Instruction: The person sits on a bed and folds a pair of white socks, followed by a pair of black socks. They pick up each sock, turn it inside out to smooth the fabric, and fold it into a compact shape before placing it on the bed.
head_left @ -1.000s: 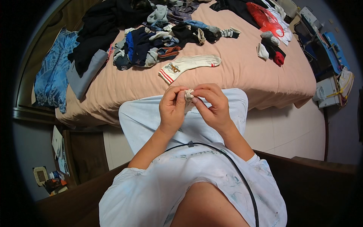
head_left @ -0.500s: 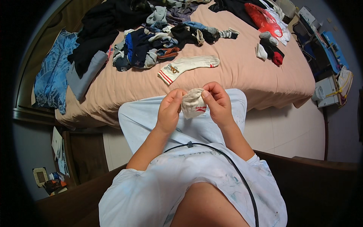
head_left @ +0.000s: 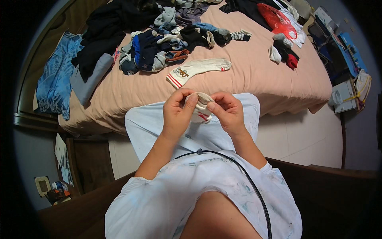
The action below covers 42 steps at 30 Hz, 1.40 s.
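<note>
Above my lap, a bunched off-white sock with red marks hangs between my two hands. My left hand pinches the left side of its rim between thumb and fingers. The right side is gripped the same way by my right hand. Between the thumbs the sock's edge forms a small opening. Just beyond my hands, a matching white sock lies flat on the bed, with red stripes at the cuff, a brown figure and a red heel patch.
A heap of mixed socks spreads over the peach bed sheet. Dark and grey clothes lie at the left beside a blue patterned cloth. Several socks and a red plastic bag are at the right. A black cable crosses my shirt.
My left hand has shifted its grip, with the thumb now over the sock's rim. The rim has come more open between my hands, and less of the sock hangs below.
</note>
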{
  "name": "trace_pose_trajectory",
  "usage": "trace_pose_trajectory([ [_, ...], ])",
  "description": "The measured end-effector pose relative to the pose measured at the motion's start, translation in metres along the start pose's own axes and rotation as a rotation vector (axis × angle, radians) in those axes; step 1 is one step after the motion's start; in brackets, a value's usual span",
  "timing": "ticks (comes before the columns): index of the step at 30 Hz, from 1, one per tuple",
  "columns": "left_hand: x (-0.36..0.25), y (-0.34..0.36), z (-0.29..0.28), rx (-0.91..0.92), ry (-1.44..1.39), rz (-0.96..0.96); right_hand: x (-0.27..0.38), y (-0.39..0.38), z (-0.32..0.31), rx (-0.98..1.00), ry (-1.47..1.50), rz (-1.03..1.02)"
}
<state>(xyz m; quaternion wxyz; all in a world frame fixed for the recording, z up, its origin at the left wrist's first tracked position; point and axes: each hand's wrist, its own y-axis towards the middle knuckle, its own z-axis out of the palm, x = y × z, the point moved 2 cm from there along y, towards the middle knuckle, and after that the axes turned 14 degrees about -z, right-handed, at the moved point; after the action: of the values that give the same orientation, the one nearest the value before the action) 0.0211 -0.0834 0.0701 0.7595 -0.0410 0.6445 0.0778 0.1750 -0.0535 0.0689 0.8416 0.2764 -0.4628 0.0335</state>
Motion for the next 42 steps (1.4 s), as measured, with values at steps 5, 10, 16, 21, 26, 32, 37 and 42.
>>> trace_pose_trajectory([
  [5, 0.003, -0.005, 0.008, -0.04, -0.145, 0.055, -0.004, -0.003, 0.002, 0.0, 0.139, 0.085],
  [10, 0.016, -0.007, 0.007, 0.054, -0.063, 0.033, -0.004, -0.001, 0.004, -0.021, -0.337, -0.192],
  [16, 0.013, -0.008, 0.007, 0.109, -0.099, 0.105, 0.009, 0.004, 0.011, 0.047, -0.712, -0.421],
  [21, 0.016, -0.005, 0.004, 0.025, 0.054, 0.172, 0.007, 0.002, 0.016, 0.037, -0.795, -0.45],
  [26, 0.018, 0.0, -0.001, -0.113, 0.038, 0.176, 0.009, 0.006, 0.003, -0.075, -0.75, -0.292],
  [32, 0.016, -0.001, -0.007, 0.065, -0.306, -0.117, -0.001, 0.007, 0.0, -0.145, -0.317, -0.179],
  [37, 0.009, -0.005, -0.004, 0.196, -0.473, -0.234, 0.001, 0.001, 0.0, -0.06, -0.447, -0.192],
  [42, 0.001, -0.011, 0.001, 0.114, -0.113, -0.039, 0.012, 0.006, 0.003, 0.06, -0.731, -0.45],
])
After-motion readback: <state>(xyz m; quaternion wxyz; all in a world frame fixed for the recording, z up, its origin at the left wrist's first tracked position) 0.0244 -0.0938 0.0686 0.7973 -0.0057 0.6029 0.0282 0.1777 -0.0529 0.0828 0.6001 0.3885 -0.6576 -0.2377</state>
